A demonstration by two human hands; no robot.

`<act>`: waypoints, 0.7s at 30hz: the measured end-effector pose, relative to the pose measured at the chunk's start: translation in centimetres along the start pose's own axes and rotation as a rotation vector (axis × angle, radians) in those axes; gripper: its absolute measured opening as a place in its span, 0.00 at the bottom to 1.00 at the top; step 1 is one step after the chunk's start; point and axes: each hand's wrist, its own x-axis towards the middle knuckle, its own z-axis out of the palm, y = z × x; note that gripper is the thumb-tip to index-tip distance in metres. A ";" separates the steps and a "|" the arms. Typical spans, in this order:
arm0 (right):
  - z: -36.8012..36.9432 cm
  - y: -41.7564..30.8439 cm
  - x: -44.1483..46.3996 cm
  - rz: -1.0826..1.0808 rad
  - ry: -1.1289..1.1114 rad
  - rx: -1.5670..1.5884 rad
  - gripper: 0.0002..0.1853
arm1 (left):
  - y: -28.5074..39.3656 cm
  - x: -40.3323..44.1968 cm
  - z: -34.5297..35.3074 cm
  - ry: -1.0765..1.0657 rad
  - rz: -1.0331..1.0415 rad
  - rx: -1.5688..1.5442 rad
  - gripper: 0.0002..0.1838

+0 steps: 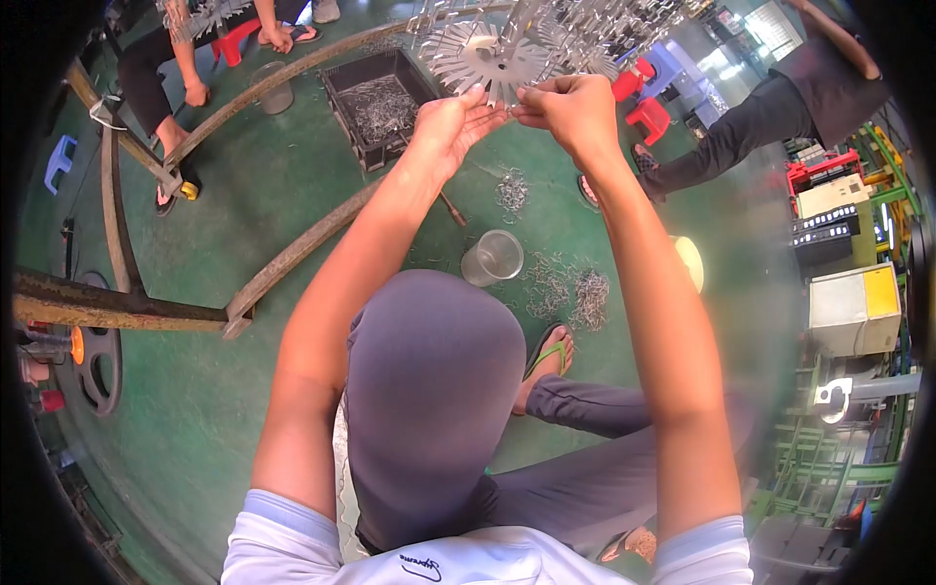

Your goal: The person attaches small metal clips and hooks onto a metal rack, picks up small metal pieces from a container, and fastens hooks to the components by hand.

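A slotted metal disc (480, 64) with many radial teeth is up at the top centre, on a rack with hanging metal pieces. My left hand (448, 131) is at its lower left edge, palm partly up, thumb and fingers apart and stretched out. Against the lower right edge, my right hand (577, 109) has thumb and fingers pinched together; whatever is between the fingertips is too small to make out. More small metal pieces (624, 27) hang on the rack to the right of the disc.
A black crate (339, 105) of metal bits stands on the green floor. Near my knee are a clear plastic cup (492, 258) and loose piles of metal pieces (589, 297). A rusty frame (117, 304) lies left. Other people sit upper left and upper right, near red stools (649, 119).
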 end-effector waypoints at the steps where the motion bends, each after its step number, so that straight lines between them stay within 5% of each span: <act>1: 0.1 0.2 0.1 -0.002 0.004 0.000 0.09 | 0.0 -0.1 0.1 0.002 0.003 0.001 0.15; 15: -0.1 0.2 0.5 0.009 -0.014 -0.003 0.11 | -0.2 -0.7 -0.1 -0.014 0.020 -0.018 0.16; 21: 0.0 -0.5 -0.1 -0.056 -0.066 -0.247 0.15 | 0.1 -0.4 -1.4 -0.108 -0.011 0.007 0.15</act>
